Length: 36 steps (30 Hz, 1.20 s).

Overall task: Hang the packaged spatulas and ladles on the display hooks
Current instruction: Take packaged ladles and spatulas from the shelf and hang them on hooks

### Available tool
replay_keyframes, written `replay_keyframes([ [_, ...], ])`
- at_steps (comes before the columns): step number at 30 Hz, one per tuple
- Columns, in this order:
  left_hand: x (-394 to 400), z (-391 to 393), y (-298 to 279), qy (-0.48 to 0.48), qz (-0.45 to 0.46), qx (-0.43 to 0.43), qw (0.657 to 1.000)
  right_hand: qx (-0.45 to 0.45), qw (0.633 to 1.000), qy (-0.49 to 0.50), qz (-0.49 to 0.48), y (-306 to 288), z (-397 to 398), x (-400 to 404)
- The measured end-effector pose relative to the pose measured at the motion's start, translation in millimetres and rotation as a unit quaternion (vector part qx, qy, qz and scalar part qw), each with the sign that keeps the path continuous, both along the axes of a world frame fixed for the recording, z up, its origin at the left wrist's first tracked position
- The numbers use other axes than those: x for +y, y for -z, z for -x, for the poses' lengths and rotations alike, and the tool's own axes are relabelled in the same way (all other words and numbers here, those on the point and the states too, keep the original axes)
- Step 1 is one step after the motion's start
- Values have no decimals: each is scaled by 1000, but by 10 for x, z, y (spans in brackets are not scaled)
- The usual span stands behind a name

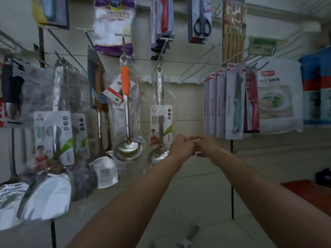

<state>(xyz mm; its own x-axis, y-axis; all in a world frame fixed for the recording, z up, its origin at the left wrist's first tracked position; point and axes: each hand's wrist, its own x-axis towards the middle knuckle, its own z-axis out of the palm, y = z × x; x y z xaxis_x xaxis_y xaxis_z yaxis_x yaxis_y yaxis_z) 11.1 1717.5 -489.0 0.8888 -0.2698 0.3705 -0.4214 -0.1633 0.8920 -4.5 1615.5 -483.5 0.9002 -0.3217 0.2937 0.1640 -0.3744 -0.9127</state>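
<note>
Head view: your left hand (pixel 180 146) and right hand (pixel 206 144) meet mid-frame, fingers curled, grasping nothing visible, beside a hung steel ladle (pixel 160 119).

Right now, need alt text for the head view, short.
A person's left hand and right hand meet in front of a store display wall, holding nothing visible. Left of them, packaged ladles hang on hooks, including an orange-handled ladle and a carded steel ladle; packaged knives hang to the right.
</note>
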Motion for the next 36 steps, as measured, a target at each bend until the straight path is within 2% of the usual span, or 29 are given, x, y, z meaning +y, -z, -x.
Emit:
replay_keyframes([
  [8,-306,10,720,2,-23,55,998,52,998,32,-23,720,89,-303],
  [14,-168,-108,1254,18,-89,110,990,96,995,28,-1,1295,-96,-276],
  [24,236,-698,2341,-33,-117,241,963,165,986,7,-36,2001,-629,-178],
  [32,268,-1094,2908,-65,-122,280,950,217,976,-5,-21,2519,-960,-149],
  [36,185,-1229,3322,-75,-140,299,941,274,961,17,-12,2968,-1101,-202],
])
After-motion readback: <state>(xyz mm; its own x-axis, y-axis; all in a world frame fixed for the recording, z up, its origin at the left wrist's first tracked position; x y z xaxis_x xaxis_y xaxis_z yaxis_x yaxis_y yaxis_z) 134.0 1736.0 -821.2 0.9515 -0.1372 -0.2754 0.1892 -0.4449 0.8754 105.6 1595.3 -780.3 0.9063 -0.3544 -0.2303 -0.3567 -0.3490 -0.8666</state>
